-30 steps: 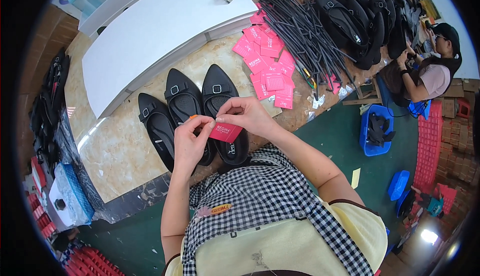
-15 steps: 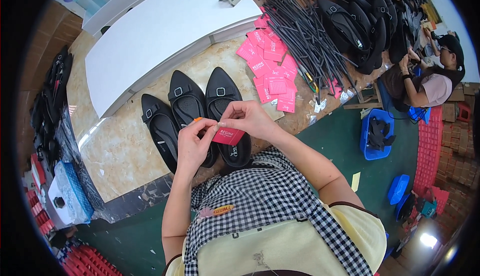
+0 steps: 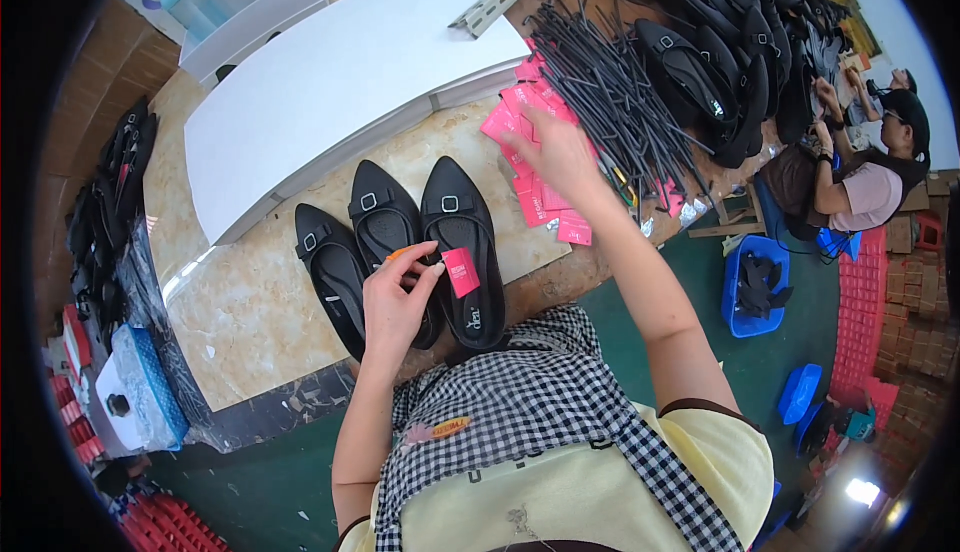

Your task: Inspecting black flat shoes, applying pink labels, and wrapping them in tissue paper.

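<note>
Three black pointed flat shoes with buckled bows lie side by side on the marbled table: a left one [image 3: 328, 264], a middle one [image 3: 388, 220] and a right one [image 3: 462, 212]. Over the middle and right shoes, my left hand [image 3: 396, 302] is closed in a pinch at the corner of a pink hang tag [image 3: 461, 272]. An orange band [image 3: 408, 251] shows at its fingers. My right hand [image 3: 562, 160] reaches over a loose pile of pink tags [image 3: 537, 201], fingers apart; whether its fingertips touch a tag is hard to see.
A white board [image 3: 335, 77] spans the table's far side. Black sticks [image 3: 615, 92] are heaped beside the tags, with more black shoes [image 3: 690, 67] beyond. A blue basket [image 3: 755, 287] stands on the green floor at right, near a seated co-worker [image 3: 870, 177].
My right hand has left the tag between my hands and moved away to the tag pile. The left hand keeps the tag, which now hangs turned over the right shoe.
</note>
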Action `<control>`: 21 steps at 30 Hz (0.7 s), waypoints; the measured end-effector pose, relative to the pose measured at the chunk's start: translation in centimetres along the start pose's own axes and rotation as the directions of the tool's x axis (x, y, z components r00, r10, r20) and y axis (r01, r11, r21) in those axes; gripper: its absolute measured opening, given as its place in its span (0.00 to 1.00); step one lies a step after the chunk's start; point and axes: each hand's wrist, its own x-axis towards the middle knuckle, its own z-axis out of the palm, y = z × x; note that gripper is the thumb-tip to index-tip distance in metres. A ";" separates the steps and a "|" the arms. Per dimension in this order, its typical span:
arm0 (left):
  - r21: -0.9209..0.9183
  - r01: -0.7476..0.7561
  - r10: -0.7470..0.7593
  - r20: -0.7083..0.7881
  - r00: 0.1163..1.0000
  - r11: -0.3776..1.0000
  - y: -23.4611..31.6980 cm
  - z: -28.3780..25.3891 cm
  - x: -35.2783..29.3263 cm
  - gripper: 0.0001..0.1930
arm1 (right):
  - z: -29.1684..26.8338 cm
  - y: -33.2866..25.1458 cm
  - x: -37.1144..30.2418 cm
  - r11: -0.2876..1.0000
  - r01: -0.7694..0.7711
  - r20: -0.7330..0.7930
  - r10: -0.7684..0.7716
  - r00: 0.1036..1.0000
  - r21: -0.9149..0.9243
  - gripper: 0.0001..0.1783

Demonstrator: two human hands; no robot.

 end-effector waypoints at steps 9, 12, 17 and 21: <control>0.029 -0.009 0.009 -0.002 1.000 1.000 -0.5 0.2 0.0 0.13 | 2.7 4.2 5.9 0.836 -0.207 -0.111 0.175 0.978 -0.508 0.31; 0.026 0.021 -0.022 0.021 1.000 0.999 0.0 -0.1 0.1 0.13 | 3.1 6.0 5.5 0.781 -0.113 -0.129 0.042 0.991 -0.614 0.15; 0.045 -0.002 0.001 0.017 1.000 0.999 -0.4 -0.1 -0.1 0.13 | 0.2 7.0 5.9 0.791 -0.041 -0.156 -0.069 0.985 -0.611 0.05; 0.035 -0.073 0.073 -0.001 0.997 0.997 -1.2 -0.1 -0.3 0.13 | -5.8 4.2 4.1 0.982 0.034 -0.100 -0.053 0.994 -0.187 0.14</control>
